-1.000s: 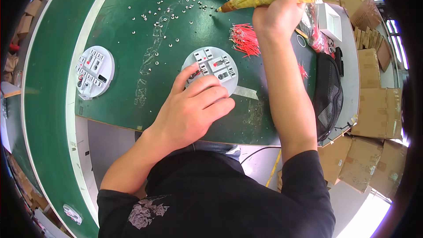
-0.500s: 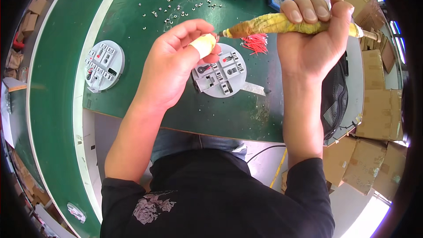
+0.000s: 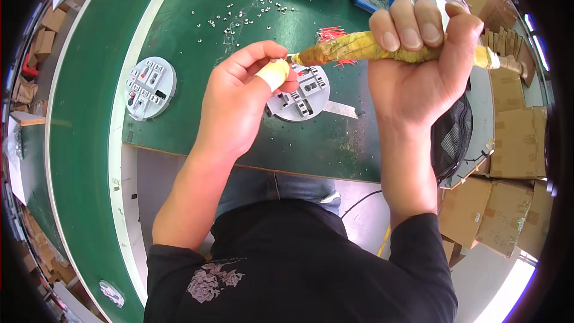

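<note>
One change: the left hand (image 3: 232, 107), fingertips pinched, contents hidden, has met the tip of the yellow-wrapped tool (image 3: 342, 49) gripped by the right hand (image 3: 415, 81); work apparently shifts off the grey disc (image 3: 299, 99) beyond, toward the near edge of the green table (image 3: 332, 155).

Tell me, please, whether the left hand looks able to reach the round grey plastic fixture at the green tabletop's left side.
Probably yes: nothing appears to stand between the left hand and that grey fixture, though that hand is busy at the tip of the yellow-wrapped tool.
</note>
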Tool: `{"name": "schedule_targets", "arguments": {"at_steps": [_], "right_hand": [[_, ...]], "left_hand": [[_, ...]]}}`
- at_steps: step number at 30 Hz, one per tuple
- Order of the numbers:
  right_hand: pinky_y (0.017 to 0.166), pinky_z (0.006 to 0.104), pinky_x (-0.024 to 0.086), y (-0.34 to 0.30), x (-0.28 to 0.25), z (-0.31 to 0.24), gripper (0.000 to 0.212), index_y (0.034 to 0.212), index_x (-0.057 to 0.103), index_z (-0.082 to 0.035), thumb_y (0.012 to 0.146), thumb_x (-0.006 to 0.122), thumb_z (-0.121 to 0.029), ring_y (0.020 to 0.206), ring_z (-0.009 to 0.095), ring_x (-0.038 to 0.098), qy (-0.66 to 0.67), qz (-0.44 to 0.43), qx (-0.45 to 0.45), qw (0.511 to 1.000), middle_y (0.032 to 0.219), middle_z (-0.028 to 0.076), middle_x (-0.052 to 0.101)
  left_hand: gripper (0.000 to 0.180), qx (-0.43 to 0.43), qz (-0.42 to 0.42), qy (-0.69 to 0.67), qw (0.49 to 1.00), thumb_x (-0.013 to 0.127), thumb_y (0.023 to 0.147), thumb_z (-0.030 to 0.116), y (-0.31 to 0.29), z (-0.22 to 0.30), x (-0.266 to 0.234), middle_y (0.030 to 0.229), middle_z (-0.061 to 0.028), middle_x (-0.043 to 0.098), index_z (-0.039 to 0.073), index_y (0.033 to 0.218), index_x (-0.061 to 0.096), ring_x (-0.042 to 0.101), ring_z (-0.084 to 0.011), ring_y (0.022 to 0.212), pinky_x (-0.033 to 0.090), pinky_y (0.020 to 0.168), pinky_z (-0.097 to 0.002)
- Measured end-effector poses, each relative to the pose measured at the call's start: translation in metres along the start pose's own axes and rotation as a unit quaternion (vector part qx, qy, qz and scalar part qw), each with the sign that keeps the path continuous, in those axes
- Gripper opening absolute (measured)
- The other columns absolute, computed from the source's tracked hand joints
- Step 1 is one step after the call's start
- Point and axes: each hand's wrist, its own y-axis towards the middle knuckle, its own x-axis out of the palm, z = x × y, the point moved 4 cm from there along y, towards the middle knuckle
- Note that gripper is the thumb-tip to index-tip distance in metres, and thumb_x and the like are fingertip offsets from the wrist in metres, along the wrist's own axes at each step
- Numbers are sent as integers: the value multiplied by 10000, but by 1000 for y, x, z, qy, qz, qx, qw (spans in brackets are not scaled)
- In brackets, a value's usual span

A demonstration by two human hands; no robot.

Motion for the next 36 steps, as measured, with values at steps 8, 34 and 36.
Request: {"name": "schedule_targets", "arguments": {"at_steps": [8, 34, 36], "right_hand": [[603, 287, 374, -23, -32, 6, 259, 1054, 643, -130, 1048, 566, -377, 646, 102, 407, -54, 4, 30, 998, 743, -46, 463], [543, 265, 377, -45, -79, 156, 486, 1146, 641, -132, 1067, 409, -552, 580, 87, 375, -156, -161, 127, 966, 721, -40, 440], [524, 272, 369, -45, -68, 165, 479, 1148, 634, -128, 1064, 423, -549, 560, 96, 372, -173, -159, 120, 965, 701, -31, 436]], "left_hand": [[416, 322, -38, 373, 869, 647, 940, 20, -11, -39, 2, 1182, -124, 648, -4, 1340, 535, 667, -228, 1045, 523, 936, -346], [804, 257, -96, 564, 779, 886, 698, 293, 43, -110, -101, 1298, -134, 600, 15, 1326, 468, 493, -361, 1319, 366, 1099, -501], [806, 257, -94, 557, 784, 888, 697, 303, 42, -104, -111, 1287, -137, 604, 18, 1321, 465, 496, -361, 1315, 370, 1097, -498]]}}
